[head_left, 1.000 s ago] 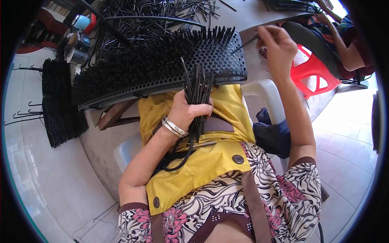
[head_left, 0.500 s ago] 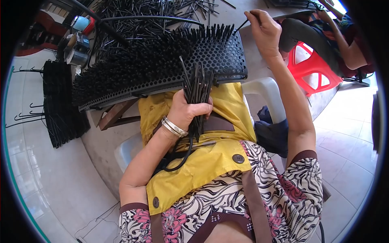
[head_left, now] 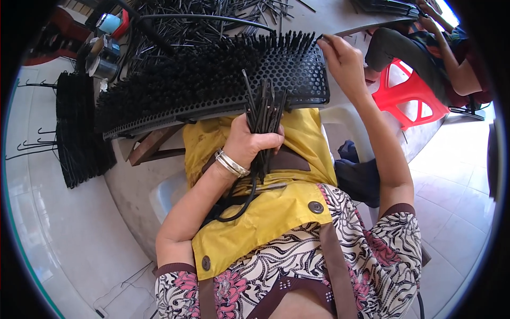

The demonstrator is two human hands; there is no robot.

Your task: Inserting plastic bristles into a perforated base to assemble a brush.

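Observation:
A bundle of thin black sticks (head_left: 264, 112) stands upright in my left hand (head_left: 248, 141), which is closed round it in front of the yellow apron. Beyond it lies a black perforated rack (head_left: 300, 77) with round holes. Black sticks (head_left: 180, 80) stand packed across most of it, with a row along its far edge. At the far right corner my right hand (head_left: 340, 57) pinches the dark top end of a black stick (head_left: 319, 38). The lower part of that stick cannot be made out among the others.
Loose black sticks (head_left: 207, 40) are heaped on the table behind the rack. A dark bundle with hooked rods (head_left: 85, 127) is at the left. Another person sits at the right near a red stool (head_left: 406, 101). A wire spool (head_left: 102, 69) stands back left.
My right hand has moved down and left to the rack's far right corner; the stick in its fingers, earlier showing at a slant, is now mostly hidden. My left hand keeps the bundle.

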